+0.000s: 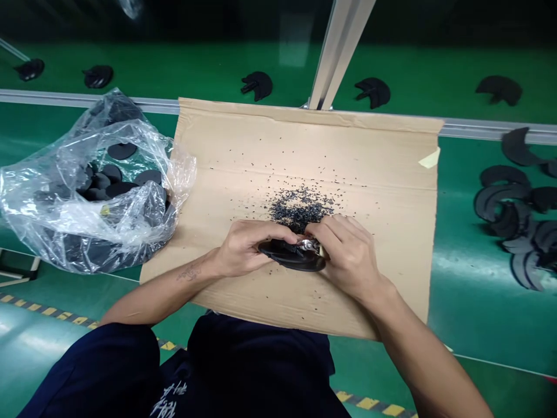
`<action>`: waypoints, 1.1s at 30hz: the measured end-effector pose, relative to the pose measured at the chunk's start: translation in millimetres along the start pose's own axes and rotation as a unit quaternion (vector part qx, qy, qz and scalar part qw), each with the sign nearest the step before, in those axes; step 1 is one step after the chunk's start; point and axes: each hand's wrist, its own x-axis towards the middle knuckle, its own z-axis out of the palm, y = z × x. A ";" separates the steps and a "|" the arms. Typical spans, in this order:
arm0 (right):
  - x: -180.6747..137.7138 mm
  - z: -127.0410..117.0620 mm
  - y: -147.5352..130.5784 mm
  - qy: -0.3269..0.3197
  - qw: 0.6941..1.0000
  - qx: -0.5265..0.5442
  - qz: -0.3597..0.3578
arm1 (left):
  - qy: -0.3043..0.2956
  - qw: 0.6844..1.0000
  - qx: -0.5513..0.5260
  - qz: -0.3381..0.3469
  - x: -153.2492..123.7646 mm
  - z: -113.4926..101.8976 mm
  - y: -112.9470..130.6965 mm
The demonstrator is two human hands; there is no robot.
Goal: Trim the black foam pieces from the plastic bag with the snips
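My left hand (243, 247) is closed around a flat black round part (292, 259), holding it just above a sheet of brown cardboard (357, 162). My right hand (346, 252) is closed too, pinching a small shiny metal tool (308, 244) against the top edge of that part. A heap of small black shavings (299, 206) lies on the cardboard right behind my fingers. The tool's tip is mostly hidden by my fingers.
A clear plastic bag (93, 186) of black round parts lies left of the cardboard. A stack of black crescent parts (517, 215) lies at the right on the green surface. Behind a metal rail (87, 100), more black parts (257, 85) lie on the green belt. A slanted aluminium post (337, 52) rises behind the cardboard.
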 end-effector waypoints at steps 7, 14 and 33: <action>0.4 -3.1 -1.1 -0.006 0.996 -0.086 -0.028 | -0.006 1.000 0.011 0.010 -2.0 1.4 -3.1; -1.6 -4.7 -4.0 -0.028 0.995 -0.082 -0.043 | -0.026 0.999 -0.004 0.037 -2.6 -1.1 -8.6; -1.4 -6.6 23.5 0.019 0.991 -0.129 0.006 | -0.119 0.782 0.560 -0.248 133.6 -220.4 -105.4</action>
